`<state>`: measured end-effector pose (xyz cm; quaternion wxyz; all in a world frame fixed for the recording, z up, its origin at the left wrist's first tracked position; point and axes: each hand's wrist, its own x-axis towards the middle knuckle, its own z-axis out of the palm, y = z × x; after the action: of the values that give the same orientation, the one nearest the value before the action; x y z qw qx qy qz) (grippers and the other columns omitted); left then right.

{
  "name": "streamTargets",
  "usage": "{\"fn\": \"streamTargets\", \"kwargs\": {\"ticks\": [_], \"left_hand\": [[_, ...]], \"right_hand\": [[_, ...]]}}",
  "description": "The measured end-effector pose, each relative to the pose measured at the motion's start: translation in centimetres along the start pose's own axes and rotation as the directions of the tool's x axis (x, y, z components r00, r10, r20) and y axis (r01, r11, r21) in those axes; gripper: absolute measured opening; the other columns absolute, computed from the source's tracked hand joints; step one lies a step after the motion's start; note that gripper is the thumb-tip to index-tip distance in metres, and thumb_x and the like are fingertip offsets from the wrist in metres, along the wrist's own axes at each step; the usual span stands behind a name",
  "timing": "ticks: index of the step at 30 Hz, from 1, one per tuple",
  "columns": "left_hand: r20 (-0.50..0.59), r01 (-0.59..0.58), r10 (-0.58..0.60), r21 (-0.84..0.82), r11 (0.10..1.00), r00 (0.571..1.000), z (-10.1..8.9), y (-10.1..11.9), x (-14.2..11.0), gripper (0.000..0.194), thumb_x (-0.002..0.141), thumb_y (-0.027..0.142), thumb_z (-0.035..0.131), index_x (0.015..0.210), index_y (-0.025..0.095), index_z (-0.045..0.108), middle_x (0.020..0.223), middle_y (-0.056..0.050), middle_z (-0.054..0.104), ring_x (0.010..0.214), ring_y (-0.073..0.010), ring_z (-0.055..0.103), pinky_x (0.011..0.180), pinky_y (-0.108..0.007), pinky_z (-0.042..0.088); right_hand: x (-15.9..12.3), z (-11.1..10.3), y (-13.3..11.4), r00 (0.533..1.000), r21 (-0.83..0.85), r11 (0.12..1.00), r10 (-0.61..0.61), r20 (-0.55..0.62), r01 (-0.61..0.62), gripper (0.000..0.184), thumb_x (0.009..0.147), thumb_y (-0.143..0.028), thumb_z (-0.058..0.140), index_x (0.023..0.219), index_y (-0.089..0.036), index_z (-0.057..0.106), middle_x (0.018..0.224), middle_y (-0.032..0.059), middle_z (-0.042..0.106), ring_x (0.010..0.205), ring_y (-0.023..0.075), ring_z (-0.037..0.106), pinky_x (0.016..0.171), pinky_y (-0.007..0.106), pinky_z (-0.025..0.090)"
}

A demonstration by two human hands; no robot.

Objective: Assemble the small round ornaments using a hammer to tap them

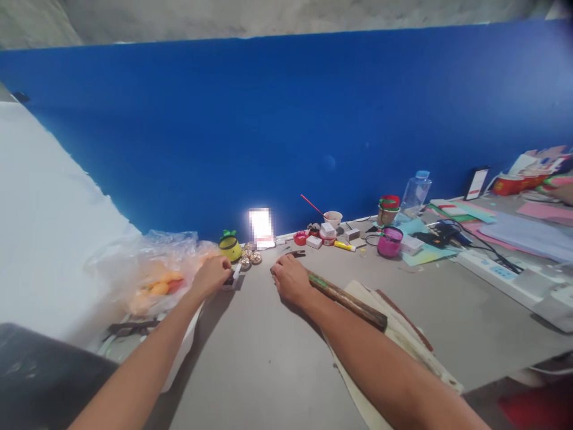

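Observation:
My left hand (pixel 213 275) is closed in a pinch on a small white and dark object (pixel 233 278) at the edge of the grey table (pixel 268 346), next to a clear plastic bag (pixel 152 269) with orange items inside. My right hand (pixel 290 278) rests knuckles-up on the table with fingers curled; what is under them is hidden. A dark round stick (pixel 347 298) lies beside my right wrist, running back along my forearm over a stack of beige sheets (pixel 403 340).
A blue wall panel (pixel 286 131) backs the table. Along it stand a yellow pot (pixel 230 246), shiny small balls (pixel 250 257), a glowing phone (pixel 261 228), small boxes, a pink cup (pixel 389 241), a water bottle (pixel 415 192), coloured papers and a power strip (pixel 501 270) at right.

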<state>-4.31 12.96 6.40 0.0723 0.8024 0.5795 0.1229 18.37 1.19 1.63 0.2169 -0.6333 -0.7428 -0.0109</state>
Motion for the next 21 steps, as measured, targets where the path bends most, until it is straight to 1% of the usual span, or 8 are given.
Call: {"fn": "streamTargets", "kwargs": {"ticks": [3,5,8,11,13,15,17,21], "left_hand": [[-0.053,0.005,-0.008,-0.063,0.998,0.999,-1.1,0.3,-0.4,0.016,0.07,0.022,0.059,0.073,0.02,0.074,0.088,-0.009,0.079,0.084,-0.0266,0.071,0.069,-0.031,0.046],[-0.17,-0.023,0.001,-0.131,0.991,0.985,-2.2,1.0,-1.4,0.018,0.072,0.029,0.058,0.071,0.021,0.074,0.088,-0.008,0.08,0.084,-0.0273,0.071,0.073,-0.032,0.048],[-0.262,-0.094,0.009,-0.313,0.945,0.965,-3.1,2.4,-4.2,0.025,0.075,0.042,0.061,0.079,0.022,0.077,0.087,-0.005,0.08,0.084,-0.026,0.071,0.077,-0.032,0.052],[-0.224,-0.123,0.029,-0.417,0.901,0.974,-2.1,4.2,-7.7,0.031,0.075,0.049,0.067,0.088,0.023,0.077,0.084,-0.003,0.079,0.078,-0.0244,0.071,0.072,-0.032,0.054],[-0.223,-0.176,0.086,-0.426,0.887,0.971,-0.7,5.3,-9.6,0.028,0.075,0.046,0.067,0.09,0.023,0.075,0.084,-0.003,0.078,0.079,-0.0233,0.072,0.074,-0.032,0.054],[-0.213,-0.198,0.116,-0.424,0.884,0.97,0.7,6.0,-10.7,0.023,0.079,0.044,0.065,0.088,0.024,0.071,0.082,-0.002,0.077,0.076,-0.0221,0.071,0.073,-0.032,0.053],[-0.228,-0.222,0.137,-0.409,0.885,0.964,1.7,6.3,-11.2,0.02,0.083,0.043,0.063,0.086,0.024,0.067,0.084,-0.002,0.077,0.079,-0.0219,0.071,0.075,-0.032,0.053],[-0.278,-0.26,0.16,-0.376,0.89,0.947,2.8,5.9,-11.0,0.018,0.085,0.036,0.061,0.097,0.023,0.066,0.093,-0.004,0.078,0.086,-0.023,0.073,0.079,-0.033,0.053]], "right_hand": [[0.1,0.2,0.2,1.0,0.02,1.0,0.009,-0.016,-0.009,0.018,0.099,-0.025,0.061,0.105,-0.017,0.076,0.118,0.0142,0.067,0.111,0.0285,0.054,0.09,0.038,0.044],[0.1,0.3,0.3,0.999,0.067,0.998,-0.007,-0.049,0.01,0.017,0.098,-0.023,0.061,0.102,-0.017,0.076,0.115,0.0139,0.069,0.109,0.0274,0.056,0.091,0.037,0.044],[0.3,0.5,-0.1,0.988,0.279,0.96,0.007,-0.151,0.036,0.015,0.098,-0.022,0.062,0.095,-0.018,0.076,0.104,0.0106,0.073,0.103,0.0237,0.06,0.093,0.034,0.044],[0.3,0.7,-1.1,0.987,0.668,0.744,0.115,-0.111,-0.011,0.014,0.095,-0.022,0.064,0.086,-0.018,0.074,0.087,0.005,0.074,0.084,0.0178,0.064,0.082,0.029,0.048],[0.2,0.7,-1.7,0.992,0.86,0.503,0.124,0.033,-0.091,0.016,0.092,-0.026,0.067,0.082,-0.016,0.074,0.076,0.002,0.072,0.071,0.0146,0.063,0.07,0.026,0.048],[0.0,0.6,-2.1,0.982,0.926,0.329,0.091,0.164,-0.185,0.018,0.088,-0.031,0.072,0.08,-0.016,0.074,0.069,0.0,0.069,0.064,0.0128,0.061,0.061,0.023,0.046],[-0.2,0.3,-2.1,0.963,0.927,0.261,0.063,0.262,-0.269,0.018,0.083,-0.033,0.077,0.082,-0.015,0.076,0.065,-0.0015,0.067,0.059,0.0116,0.058,0.056,0.022,0.044],[-0.5,0.0,-1.8,0.935,0.905,0.243,0.037,0.352,-0.35,0.017,0.078,-0.03,0.081,0.086,-0.015,0.079,0.063,-0.002,0.067,0.055,0.0097,0.055,0.051,0.021,0.041]]}}
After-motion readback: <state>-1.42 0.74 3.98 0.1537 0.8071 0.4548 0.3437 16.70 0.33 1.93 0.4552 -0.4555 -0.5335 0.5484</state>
